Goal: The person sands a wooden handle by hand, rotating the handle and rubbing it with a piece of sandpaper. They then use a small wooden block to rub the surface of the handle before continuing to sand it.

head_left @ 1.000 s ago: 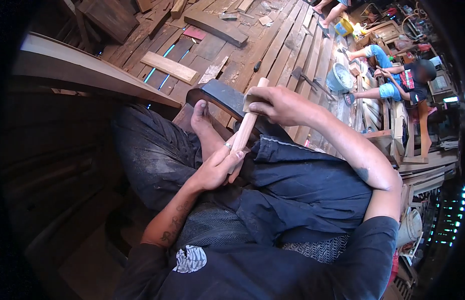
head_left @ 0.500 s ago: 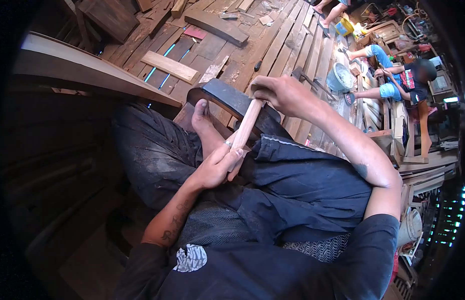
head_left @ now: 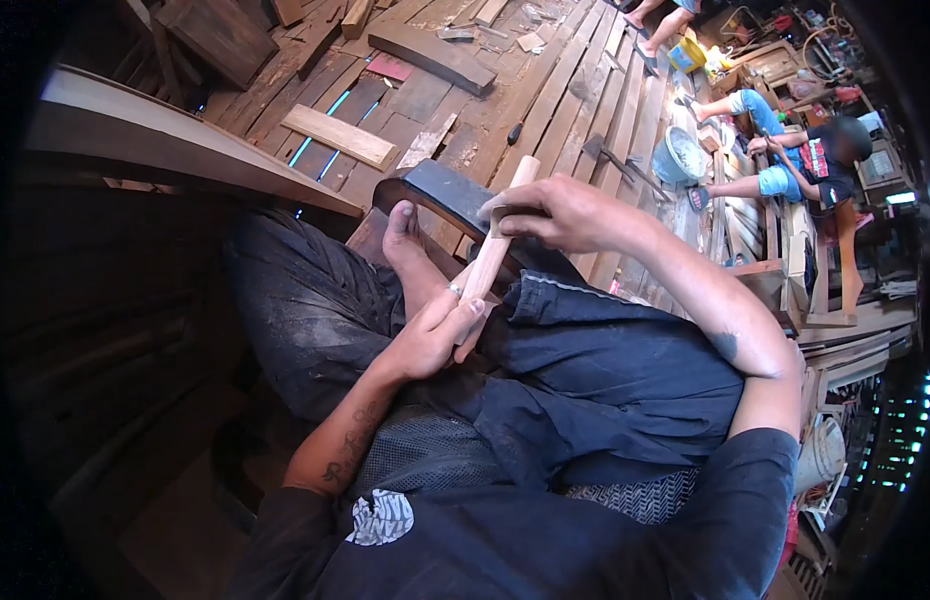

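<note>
My left hand (head_left: 440, 330) is closed around the lower end of a pale wooden stick (head_left: 488, 262), which slants up and away from me over my lap. My right hand (head_left: 570, 215) pinches a folded piece of sandpaper (head_left: 497, 222) around the stick's upper half. The stick's far end sticks out bare beyond those fingers. Just behind it is a dark, smooth block-like piece (head_left: 445, 190) with a curved underside, beside my bare foot (head_left: 403, 225).
Wooden floorboards hold a short pale board (head_left: 340, 135), a thicker plank (head_left: 432, 58) and an axe-like tool (head_left: 625, 165). A pale bucket (head_left: 680, 155) stands at the right, near a seated person (head_left: 820, 165). A long beam (head_left: 195, 140) runs along the left.
My right hand has slid down the stick toward me with the sandpaper, exposing the stick's far end. My left hand has stayed in place.
</note>
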A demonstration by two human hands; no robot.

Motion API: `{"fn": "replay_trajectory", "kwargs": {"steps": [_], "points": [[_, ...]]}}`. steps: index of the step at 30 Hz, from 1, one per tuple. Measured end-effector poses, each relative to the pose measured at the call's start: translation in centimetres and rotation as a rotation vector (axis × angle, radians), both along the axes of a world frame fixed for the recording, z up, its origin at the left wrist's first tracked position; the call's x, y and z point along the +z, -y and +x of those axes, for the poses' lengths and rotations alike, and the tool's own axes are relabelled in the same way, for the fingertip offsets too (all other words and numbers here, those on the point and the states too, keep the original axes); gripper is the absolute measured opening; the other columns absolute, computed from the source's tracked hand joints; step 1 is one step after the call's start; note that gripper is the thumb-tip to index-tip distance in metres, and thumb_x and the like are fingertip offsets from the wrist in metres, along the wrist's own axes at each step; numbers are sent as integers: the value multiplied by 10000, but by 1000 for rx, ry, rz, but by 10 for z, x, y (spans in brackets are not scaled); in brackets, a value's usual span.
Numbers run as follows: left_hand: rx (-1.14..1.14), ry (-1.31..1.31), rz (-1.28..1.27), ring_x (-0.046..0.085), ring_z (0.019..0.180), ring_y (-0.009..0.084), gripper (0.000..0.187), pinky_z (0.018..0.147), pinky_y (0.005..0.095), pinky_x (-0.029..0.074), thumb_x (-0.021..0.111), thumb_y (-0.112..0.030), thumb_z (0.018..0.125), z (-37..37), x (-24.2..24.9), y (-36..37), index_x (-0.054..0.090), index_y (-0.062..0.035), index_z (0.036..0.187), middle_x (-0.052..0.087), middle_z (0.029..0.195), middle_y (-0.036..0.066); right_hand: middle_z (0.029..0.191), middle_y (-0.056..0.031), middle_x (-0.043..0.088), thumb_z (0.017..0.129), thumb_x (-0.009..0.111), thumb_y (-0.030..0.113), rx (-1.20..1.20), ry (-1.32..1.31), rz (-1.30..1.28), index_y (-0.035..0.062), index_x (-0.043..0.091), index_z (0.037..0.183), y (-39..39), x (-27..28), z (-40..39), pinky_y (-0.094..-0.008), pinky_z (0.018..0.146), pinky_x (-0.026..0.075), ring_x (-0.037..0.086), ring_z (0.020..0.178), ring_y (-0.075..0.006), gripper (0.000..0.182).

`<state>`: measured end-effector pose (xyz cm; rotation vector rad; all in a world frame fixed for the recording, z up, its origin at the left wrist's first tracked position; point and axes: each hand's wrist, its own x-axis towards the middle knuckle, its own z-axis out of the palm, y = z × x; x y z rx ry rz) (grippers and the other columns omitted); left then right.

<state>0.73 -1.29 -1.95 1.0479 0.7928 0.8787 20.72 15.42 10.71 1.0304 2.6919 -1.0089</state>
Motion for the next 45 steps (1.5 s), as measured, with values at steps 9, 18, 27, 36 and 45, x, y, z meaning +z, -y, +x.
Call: {"fn": "replay_trajectory", "kwargs": {"steps": [9,18,27,36,45], "points": [[29,17,9,419,500,92,461,555,250,372,413,-255,1112,2,7,1,396,19,1483,440,607,-23,1154,-161,759,990,680,257,-72,100,-12,114,732,1276,-5,15,-3,-399,982,568,735,1066,-304,323],[-15,-26,-50,527,800,133,417,781,292,446,441,-272,1114,-4,7,2,488,52,1372,567,881,45,1076,-131,780,964,695,347,-67,202,112,200,731,1303,2,21,-10,-428,898,587,757,953,-301,371],[28,29,0,426,515,88,512,590,248,395,413,-230,1109,2,14,2,351,38,1540,450,636,-31,1143,-169,760,982,684,299,0,98,36,187,698,1351,-1,12,-5,-424,940,560,740,1044,-301,385],[28,-15,24,438,528,96,540,606,247,406,417,-225,1108,1,16,2,315,41,1567,463,644,-25,1091,-156,774,990,674,357,-40,120,101,228,659,1403,-7,7,0,-431,888,585,756,957,-304,434],[52,-58,43,457,545,88,554,581,237,408,441,-211,1106,2,11,5,304,26,1588,506,719,-12,1086,-129,775,969,681,383,-71,292,153,260,591,1473,4,27,-12,-446,884,602,754,929,-270,527]]}}
